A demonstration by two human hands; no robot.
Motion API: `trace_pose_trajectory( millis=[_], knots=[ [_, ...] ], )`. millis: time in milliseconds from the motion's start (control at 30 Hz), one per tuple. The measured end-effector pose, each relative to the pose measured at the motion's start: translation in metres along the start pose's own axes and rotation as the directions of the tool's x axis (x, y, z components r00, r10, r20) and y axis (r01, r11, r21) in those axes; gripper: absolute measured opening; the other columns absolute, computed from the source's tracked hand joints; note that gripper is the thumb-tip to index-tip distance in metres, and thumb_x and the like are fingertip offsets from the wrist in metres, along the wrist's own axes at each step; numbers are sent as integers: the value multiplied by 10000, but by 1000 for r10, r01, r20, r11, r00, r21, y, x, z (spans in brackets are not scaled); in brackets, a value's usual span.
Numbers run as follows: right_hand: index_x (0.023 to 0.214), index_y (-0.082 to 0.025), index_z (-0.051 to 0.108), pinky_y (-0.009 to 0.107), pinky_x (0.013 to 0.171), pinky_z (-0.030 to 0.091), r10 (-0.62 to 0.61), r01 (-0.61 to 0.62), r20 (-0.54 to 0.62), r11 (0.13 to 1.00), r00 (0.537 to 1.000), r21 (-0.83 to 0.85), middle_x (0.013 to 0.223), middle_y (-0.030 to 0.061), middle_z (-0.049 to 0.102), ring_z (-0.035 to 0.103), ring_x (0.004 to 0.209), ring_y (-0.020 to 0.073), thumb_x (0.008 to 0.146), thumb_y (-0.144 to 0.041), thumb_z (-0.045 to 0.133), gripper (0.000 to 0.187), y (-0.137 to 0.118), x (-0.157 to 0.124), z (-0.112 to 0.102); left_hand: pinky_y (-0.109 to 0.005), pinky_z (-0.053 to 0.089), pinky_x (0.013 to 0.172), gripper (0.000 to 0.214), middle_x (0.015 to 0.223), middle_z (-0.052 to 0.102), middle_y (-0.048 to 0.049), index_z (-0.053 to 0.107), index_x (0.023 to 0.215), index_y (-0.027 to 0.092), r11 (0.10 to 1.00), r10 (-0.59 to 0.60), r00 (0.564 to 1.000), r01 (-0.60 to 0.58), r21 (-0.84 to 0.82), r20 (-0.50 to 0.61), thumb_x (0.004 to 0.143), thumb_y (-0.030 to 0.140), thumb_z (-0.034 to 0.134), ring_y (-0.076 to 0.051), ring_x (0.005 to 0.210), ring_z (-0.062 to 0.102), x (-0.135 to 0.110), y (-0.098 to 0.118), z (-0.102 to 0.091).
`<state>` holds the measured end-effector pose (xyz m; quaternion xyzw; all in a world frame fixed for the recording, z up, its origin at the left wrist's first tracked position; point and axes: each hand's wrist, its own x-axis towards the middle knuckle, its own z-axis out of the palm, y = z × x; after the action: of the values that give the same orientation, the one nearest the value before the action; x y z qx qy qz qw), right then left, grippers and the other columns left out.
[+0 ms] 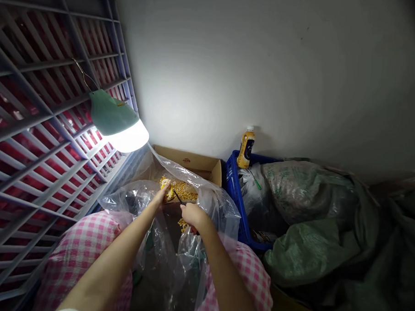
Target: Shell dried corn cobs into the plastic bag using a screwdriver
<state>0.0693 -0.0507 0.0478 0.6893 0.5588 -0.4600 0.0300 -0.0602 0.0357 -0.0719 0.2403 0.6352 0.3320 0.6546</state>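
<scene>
Pale wall [283, 76] fills the back, lit by a green lamp [115, 106] hung from slatted plastic crates [67, 142] on the left, with something red behind their bars. Low down, over the box, the left hand [162, 193] has its grip clamped on a corn cob [170, 194]; the fingers hide much of it, so its long axis is hard to tell. That cob lies ahead and to the left of the right hand [194, 215], whose grip is closed round a slim dark tool [178, 198]. The tool's shaft slants forward and leftward to the cob; I cannot tell whether its tip touches. Left is the nearer hand, being on the cob itself. Loose yellow kernels [188, 194] lie in the cardboard box [171, 154], clear plastic [226, 209] is draped over its near side, and more corn [183, 224] shows below the right hand. Beside it, a blue basket [240, 203] holds bags [257, 199], with a yellow bottle [246, 148] upright at its back corner.
</scene>
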Motion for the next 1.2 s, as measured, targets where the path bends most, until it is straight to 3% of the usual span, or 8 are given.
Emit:
trace_pose_trajectory(
  millis=[100, 200, 367, 500, 800, 1000, 1100, 1200],
  knots=[
    [972, -117, 553, 348, 409, 476, 4, -7, 53, 998, 999, 57, 526, 51, 547, 530, 359, 189, 903, -352, 239, 398, 8, -13, -19, -270, 508, 591, 474, 799, 630, -12, 552, 958, 216, 997, -49, 997, 53, -63, 60, 647, 567, 623, -135, 640, 619, -15, 17, 1],
    [991, -162, 504, 313, 376, 455, -27, 17, 67, 989, 997, 148, 486, -34, 434, 458, 305, 140, 907, -375, 225, 361, 15, -20, -33, -252, 506, 561, 431, 793, 621, -3, 560, 946, 201, 999, 35, 999, -34, -30, 32, 641, 488, 663, -116, 589, 602, -27, 37, 8],
    [950, -189, 458, 252, 329, 402, -74, 56, 52, 958, 996, 282, 459, -68, 384, 416, 263, 117, 911, -384, 210, 318, 28, -27, -47, -266, 484, 465, 401, 629, 616, -63, 576, 837, 101, 955, 186, 981, -192, 224, 50, 690, 472, 615, -189, 522, 619, -41, 70, 16],
    [925, -202, 447, 246, 324, 408, -108, 94, 25, 942, 994, 321, 451, -76, 385, 426, 266, 113, 906, -422, 219, 317, 38, -35, -56, -248, 416, 394, 386, 541, 594, -61, 569, 784, 96, 907, 214, 976, -214, 362, 39, 742, 478, 537, -214, 489, 619, -43, 83, 18],
    [935, -198, 469, 242, 345, 401, -90, 75, 34, 945, 995, 319, 449, -65, 400, 434, 279, 117, 907, -389, 234, 304, 46, -39, -71, -231, 438, 431, 353, 585, 602, -20, 574, 846, 143, 959, -37, 990, -4, 284, 138, 802, 473, 458, -123, 429, 529, -33, 50, 8],
    [959, -205, 487, 251, 356, 399, -129, 112, 29, 934, 991, 340, 457, -64, 406, 426, 283, 117, 898, -432, 257, 328, 42, -34, -72, -234, 462, 449, 282, 615, 594, -9, 561, 799, 163, 978, -72, 980, 32, 208, 187, 798, 432, 474, -115, 452, 530, -25, 37, 5],
    [950, -205, 493, 252, 347, 395, -130, 114, 29, 941, 991, 319, 464, -61, 406, 434, 288, 123, 898, -426, 244, 337, 40, -37, -73, -271, 479, 452, 276, 607, 604, -40, 565, 768, 160, 967, -192, 958, 148, 207, 211, 769, 423, 482, -162, 492, 575, -22, 34, 7],
    [941, -201, 490, 239, 330, 380, -126, 110, 35, 949, 991, 295, 461, -59, 399, 433, 285, 124, 897, -406, 246, 322, 39, -40, -74, -346, 514, 512, 392, 619, 616, -71, 572, 746, 150, 943, -317, 919, 281, 176, 236, 716, 537, 513, -216, 552, 611, -25, 31, 13]
  ],
)
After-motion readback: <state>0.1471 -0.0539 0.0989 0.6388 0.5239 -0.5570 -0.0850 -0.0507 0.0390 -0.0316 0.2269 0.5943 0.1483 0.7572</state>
